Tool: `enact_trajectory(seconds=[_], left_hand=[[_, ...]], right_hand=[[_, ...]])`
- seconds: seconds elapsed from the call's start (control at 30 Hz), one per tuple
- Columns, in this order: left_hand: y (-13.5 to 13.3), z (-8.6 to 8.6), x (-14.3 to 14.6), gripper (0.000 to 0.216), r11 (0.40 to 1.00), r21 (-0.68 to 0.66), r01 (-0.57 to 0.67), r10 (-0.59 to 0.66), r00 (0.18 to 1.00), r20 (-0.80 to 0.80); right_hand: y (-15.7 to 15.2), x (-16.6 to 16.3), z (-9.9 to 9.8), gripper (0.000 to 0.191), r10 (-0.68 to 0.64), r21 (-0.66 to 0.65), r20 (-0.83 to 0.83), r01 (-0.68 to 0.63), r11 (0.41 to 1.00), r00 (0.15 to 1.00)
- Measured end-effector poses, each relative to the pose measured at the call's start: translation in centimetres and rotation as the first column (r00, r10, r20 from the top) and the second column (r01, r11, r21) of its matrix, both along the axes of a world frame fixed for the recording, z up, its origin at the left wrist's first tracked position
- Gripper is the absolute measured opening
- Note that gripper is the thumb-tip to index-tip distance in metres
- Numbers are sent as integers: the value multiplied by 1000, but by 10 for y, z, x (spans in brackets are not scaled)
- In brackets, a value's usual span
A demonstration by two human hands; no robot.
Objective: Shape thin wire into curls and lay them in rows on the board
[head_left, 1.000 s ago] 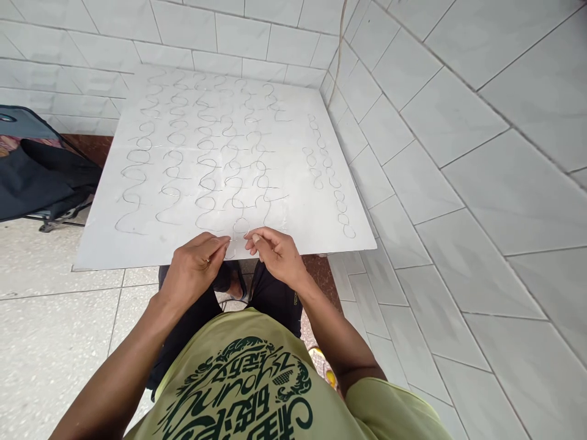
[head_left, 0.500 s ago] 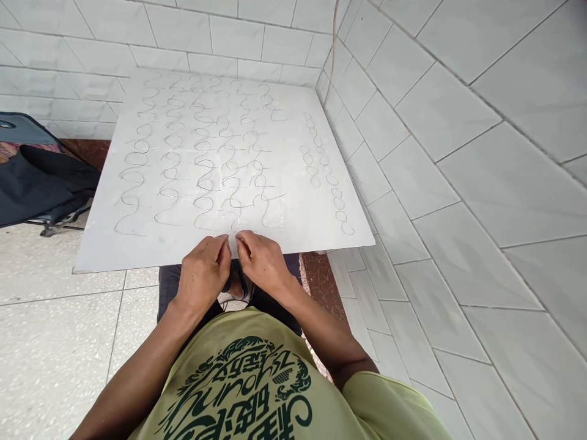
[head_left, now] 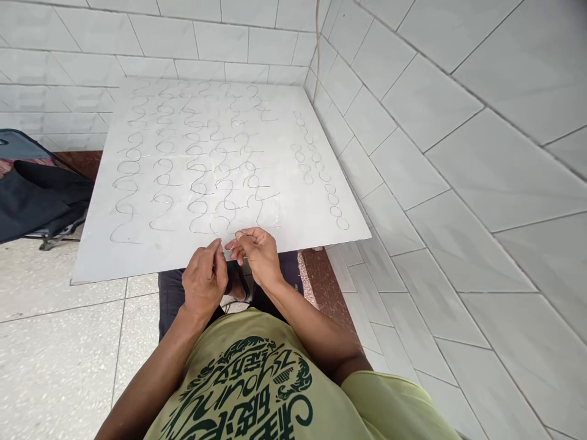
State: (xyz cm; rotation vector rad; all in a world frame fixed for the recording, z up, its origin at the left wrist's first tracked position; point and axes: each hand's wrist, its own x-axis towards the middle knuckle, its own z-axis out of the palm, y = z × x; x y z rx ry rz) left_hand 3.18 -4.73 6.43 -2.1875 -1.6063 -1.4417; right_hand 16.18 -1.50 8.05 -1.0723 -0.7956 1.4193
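My left hand [head_left: 205, 274] is closed, thumb and forefinger pinched together over the near edge of a white board [head_left: 160, 260]. Close beside it, my right hand [head_left: 259, 253] pinches thumb against forefinger, the other fingers loosely curled. The two sets of fingertips almost meet. Something very thin may run between them, too fine to make out. Rows of thin, dark, S-shaped curved strands [head_left: 199, 186] cover the board in several columns; whether they are wire or drawn lines I cannot tell. Chains of small loops [head_left: 321, 165] lie toward the right side.
White tiled walls [head_left: 413, 153] meet in a corner behind and right of the board. A thin cable [head_left: 316, 55] hangs down the corner. On the left stands a folding chair with dark cloth [head_left: 36, 198]. Pale speckled floor [head_left: 55, 348] shows below.
My right hand has turned, its fingers loosening from a tighter curl and showing more of the fingertips. My left hand has dipped slightly. The view has shifted a little.
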Motion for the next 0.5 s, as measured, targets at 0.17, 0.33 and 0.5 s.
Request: enact_trajectory(seconds=[0.17,0.33,0.5], left_hand=[[0,-4,1,25,999,-32,-33,37,992,122],[5,4,-9,22,996,-86,-15,29,986,165],[5,9,-12,22,992,-119,44,-19,979,205]], right_hand=[[-4,-1,1,32,-2,-22,-143,-2,1000,990],[-10,10,6,40,81,-4,-92,-82,997,992],[-5,21,6,40,231,9,-34,-231,973,972]])
